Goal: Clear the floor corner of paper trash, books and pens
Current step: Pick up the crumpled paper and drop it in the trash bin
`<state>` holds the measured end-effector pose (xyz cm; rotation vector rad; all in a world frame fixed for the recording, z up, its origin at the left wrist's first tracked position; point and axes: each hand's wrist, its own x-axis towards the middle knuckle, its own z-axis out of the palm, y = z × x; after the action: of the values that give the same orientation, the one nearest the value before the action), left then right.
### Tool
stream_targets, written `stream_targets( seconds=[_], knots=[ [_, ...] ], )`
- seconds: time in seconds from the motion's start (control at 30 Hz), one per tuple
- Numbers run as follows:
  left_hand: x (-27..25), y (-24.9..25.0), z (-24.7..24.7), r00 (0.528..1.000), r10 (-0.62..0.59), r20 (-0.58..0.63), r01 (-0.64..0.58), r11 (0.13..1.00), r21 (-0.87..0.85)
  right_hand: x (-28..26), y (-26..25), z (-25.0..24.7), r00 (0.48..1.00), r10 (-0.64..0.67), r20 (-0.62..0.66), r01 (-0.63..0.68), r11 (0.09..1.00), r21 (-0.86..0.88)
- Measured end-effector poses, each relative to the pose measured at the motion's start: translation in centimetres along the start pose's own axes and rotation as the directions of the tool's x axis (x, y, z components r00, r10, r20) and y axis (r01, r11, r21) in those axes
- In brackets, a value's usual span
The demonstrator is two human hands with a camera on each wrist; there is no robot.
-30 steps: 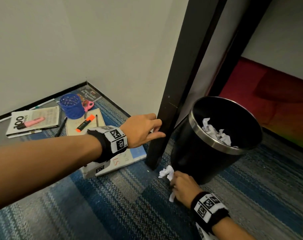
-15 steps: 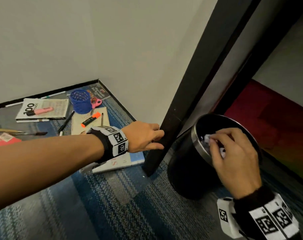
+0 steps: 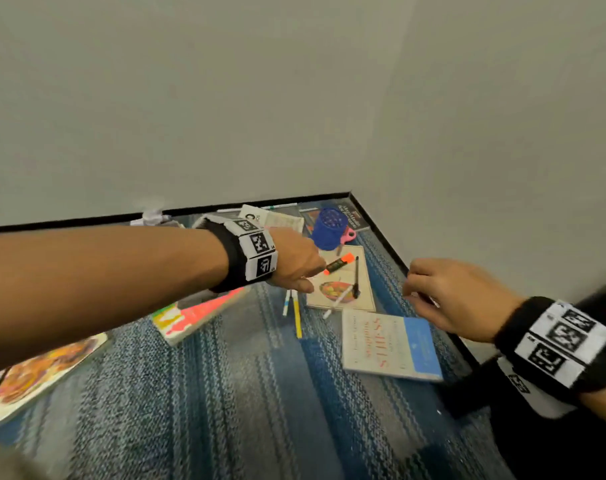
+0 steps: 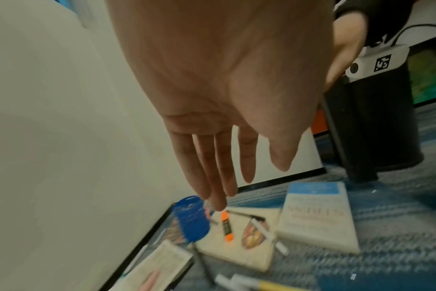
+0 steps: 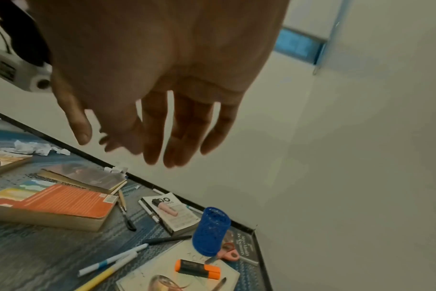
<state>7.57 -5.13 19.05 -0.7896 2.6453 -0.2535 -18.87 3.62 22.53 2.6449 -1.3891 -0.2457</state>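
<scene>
Both my hands hover empty over the littered floor corner. My left hand [image 3: 303, 277] [image 4: 236, 187] is open with straight fingers, above the orange highlighter [image 3: 339, 264] [image 4: 227, 226] and close to the blue mesh pen cup [image 3: 329, 228] [image 4: 190, 218]. My right hand [image 3: 415, 289] [image 5: 137, 149] hangs with relaxed fingers by the right wall, just beyond the white-and-blue book [image 3: 391, 344]. The highlighter and a black pen lie on a cream book [image 3: 343, 289]. Loose pens [image 3: 296, 313] [image 5: 112, 261] lie on the carpet. Crumpled paper [image 3: 152, 216] [image 5: 32, 147] sits against the skirting.
More books lie to the left: an orange-pink one [image 3: 197, 315] [image 5: 62, 204] and a colourful one [image 3: 41, 372]. Pink scissors [image 5: 227, 254] rest beside the cup. The black trash bin [image 4: 378, 122] stands behind my hands, near the door frame. Walls close the corner on two sides.
My right hand came away from the trash bin without the paper ball. My left hand left the door frame. Both hands and my view swung left to the corner.
</scene>
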Motion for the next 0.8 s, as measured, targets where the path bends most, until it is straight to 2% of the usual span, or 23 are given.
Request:
stream_targets(
  seconds=[0.13, 0.23, 0.4, 0.47, 0.57, 0.63, 0.67, 0.73, 0.8],
  knots=[
    [-8.7, -7.6, 5.9, 0.984, -0.171, 0.058, 0.177, 0.977, -0.117, 9.9, -4.1, -0.5, 0.951, 0.041, 0.307, -0.033, 0.999, -0.029],
    [-15.9, -12.2, 11.1, 0.92, -0.364, 0.142, 0.39, 0.879, -0.275, 17.3, -7.9, -0.7, 0.913, 0.045, 0.406, -0.005, 0.995, -0.098],
    [-27.1, -16.2, 19.8, 0.733, -0.576, 0.362, 0.68, 0.614, -0.4, 28.1, -16.2, -2.4, 0.881, -0.06, 0.469, 0.097, 0.994, -0.053],
    [-30.5, -16.9, 22.9, 0.65, -0.607, 0.457, 0.76, 0.513, -0.4, 32.1, -19.7, -3.4, 0.882, -0.132, 0.451, 0.16, 0.987, -0.024],
    [-34.3, -18.3, 25.2, 0.553, -0.604, 0.574, 0.831, 0.444, -0.334, 37.8, -24.4, -4.0, 0.898, -0.238, 0.37, 0.251, 0.968, 0.014],
    [-35.8, -19.7, 25.8, 0.499, -0.634, 0.591, 0.866, 0.386, -0.318, 41.0, -27.0, -4.2, 0.895, -0.299, 0.331, 0.303, 0.952, 0.04],
    [-36.3, -20.3, 26.3, 0.487, -0.641, 0.593, 0.873, 0.368, -0.32, 42.5, -28.1, -3.9, 0.886, -0.335, 0.322, 0.338, 0.94, 0.05],
    [-37.1, -20.8, 27.3, 0.462, -0.647, 0.607, 0.887, 0.333, -0.32, 45.5, -30.1, -3.3, 0.855, -0.385, 0.348, 0.406, 0.914, 0.014],
    [-37.7, -21.3, 28.8, 0.416, -0.666, 0.62, 0.906, 0.247, -0.342, 48.4, -31.5, -1.9, 0.828, -0.393, 0.4, 0.453, 0.889, -0.064]
  ],
)
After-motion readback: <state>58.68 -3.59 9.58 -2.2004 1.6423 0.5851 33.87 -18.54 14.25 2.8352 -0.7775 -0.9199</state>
